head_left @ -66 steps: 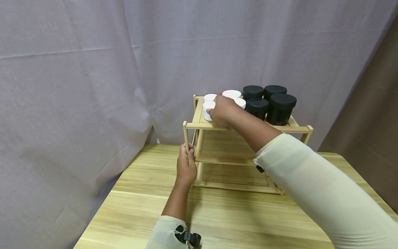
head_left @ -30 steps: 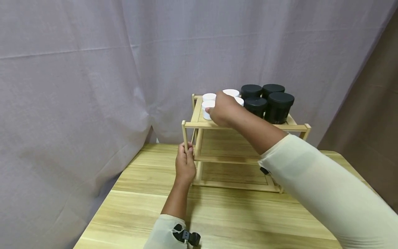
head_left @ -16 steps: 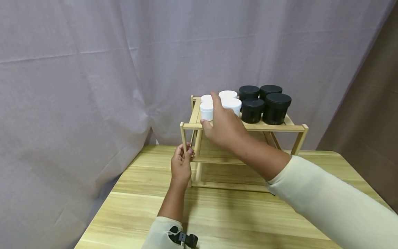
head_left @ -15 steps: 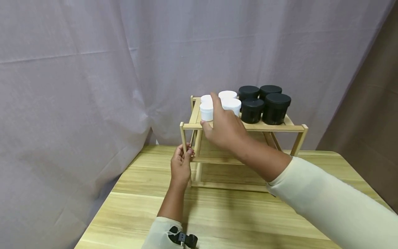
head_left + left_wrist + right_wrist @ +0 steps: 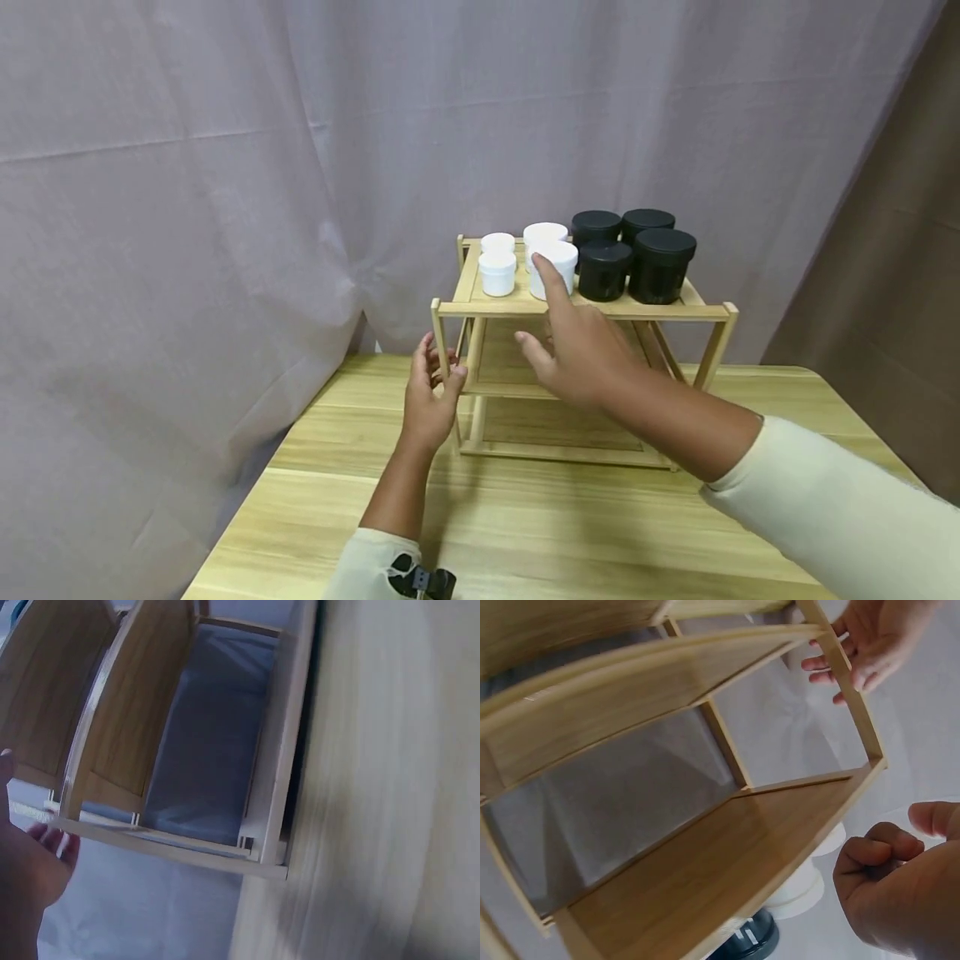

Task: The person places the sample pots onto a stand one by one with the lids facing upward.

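A wooden rack [image 5: 495, 310] with three levels stands on the table. Several white lidded jars [image 5: 497, 275] sit at the left of its top shelf, and several black lidded jars [image 5: 662, 267] at the right. My left hand [image 5: 427, 408] is at the rack's front left post, fingers and thumb loosely spread around it; the right wrist view shows these fingers [image 5: 821, 667] relaxed. My right hand [image 5: 588, 354] hovers before the top shelf, holding nothing. Its index finger is extended in front of a white jar [image 5: 558, 260], the other fingers curled.
The wooden table [image 5: 337, 492] extends left of and in front of the rack. Grey curtain [image 5: 225, 208] hangs behind, and a brown one [image 5: 862, 292] at the right. The rack's lower shelves [image 5: 555, 421] hold nothing visible.
My right hand has left the small white jar at the front left and drawn back toward me, down and right. The left hand's fingers have loosened from the post.
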### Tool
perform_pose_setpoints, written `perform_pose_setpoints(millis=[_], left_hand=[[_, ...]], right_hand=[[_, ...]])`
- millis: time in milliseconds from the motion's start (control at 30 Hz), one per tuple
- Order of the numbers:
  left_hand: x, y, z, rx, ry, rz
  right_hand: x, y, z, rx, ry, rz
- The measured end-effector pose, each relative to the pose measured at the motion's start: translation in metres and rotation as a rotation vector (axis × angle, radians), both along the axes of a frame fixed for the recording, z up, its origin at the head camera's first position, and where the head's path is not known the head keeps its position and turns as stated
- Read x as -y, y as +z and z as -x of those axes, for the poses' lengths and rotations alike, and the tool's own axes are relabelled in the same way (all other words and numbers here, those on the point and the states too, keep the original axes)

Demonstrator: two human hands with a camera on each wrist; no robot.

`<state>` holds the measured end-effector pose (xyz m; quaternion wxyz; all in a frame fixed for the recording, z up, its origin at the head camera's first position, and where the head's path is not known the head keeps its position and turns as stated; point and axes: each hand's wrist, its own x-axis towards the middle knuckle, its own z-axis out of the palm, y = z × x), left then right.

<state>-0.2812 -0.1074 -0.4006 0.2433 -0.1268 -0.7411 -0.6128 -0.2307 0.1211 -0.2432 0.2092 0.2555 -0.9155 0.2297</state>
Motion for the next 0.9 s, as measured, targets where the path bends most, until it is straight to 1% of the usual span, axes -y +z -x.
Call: perform_pose_setpoints(millis=[133,200,300,400,467,533,600,733,800,900], left_hand=[[-0.001,0.001,-0.005,0.054,0.031,0.127],[-0.001,0.001,-0.008,0.079,0.062,0.183],[0.002,0.001,-0.012,0.081,0.138,0.307],[0.006,0.002,-0.014,0.055,0.215,0.442],[0.009,0.004,-0.018,0.05,0.25,0.502],[0.013,0.007,-0.019,0.063,0.279,0.561],[0.016,0.009,-0.022,0.095,0.3,0.621],[0.021,0.013,-0.025,0.163,0.333,0.702],[0.024,0.015,-0.026,0.192,0.352,0.73],[0.028,0.016,-0.028,0.213,0.381,0.765]], right_hand=[[-0.017,-0.011,-0.004,-0.099,-0.002,0.005],[-0.024,-0.016,-0.004,-0.153,-0.001,0.003],[-0.033,-0.024,-0.004,-0.215,0.0,0.013],[-0.042,-0.032,-0.004,-0.259,-0.015,0.035],[-0.049,-0.036,-0.004,-0.287,-0.034,0.053],[-0.056,-0.04,-0.003,-0.317,-0.056,0.075],[-0.063,-0.043,-0.001,-0.348,-0.081,0.102],[-0.079,-0.046,0.003,-0.405,-0.131,0.154],[-0.087,-0.048,0.003,-0.416,-0.168,0.169],[-0.097,-0.054,0.001,-0.381,-0.251,0.19]])
